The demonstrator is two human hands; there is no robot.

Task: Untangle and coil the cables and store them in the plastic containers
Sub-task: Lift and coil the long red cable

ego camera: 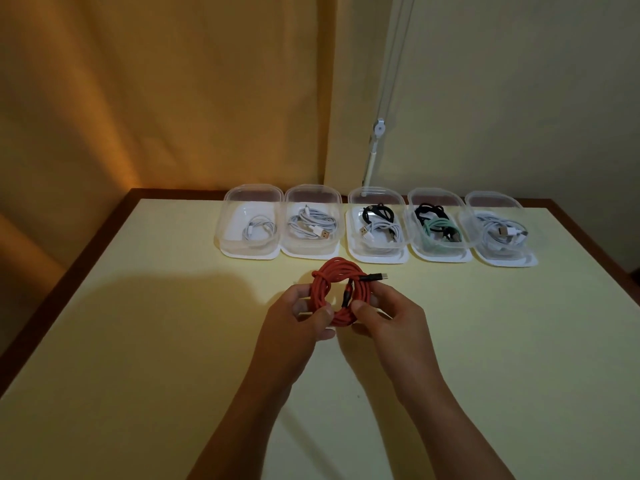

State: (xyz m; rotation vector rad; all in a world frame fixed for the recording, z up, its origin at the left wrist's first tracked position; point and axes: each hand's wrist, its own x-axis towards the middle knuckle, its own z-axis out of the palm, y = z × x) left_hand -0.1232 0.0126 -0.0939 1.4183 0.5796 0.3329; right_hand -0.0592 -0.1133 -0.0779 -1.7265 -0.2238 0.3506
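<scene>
Red braided cable (pixel 332 292), wound into a ring, sits pinched between my left hand (pixel 298 317) and right hand (pixel 388 317) just above the bench (pixel 138 341), each gripping one side so the loops cannot spring apart before I pick one of the plastic containers (pixel 375 225) behind.

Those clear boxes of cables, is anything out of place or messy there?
Nothing stands out. The five plastic containers sit in a tidy row, open, cables inside. Only the red cable is out, coiled and held by the left hand and right hand.
</scene>
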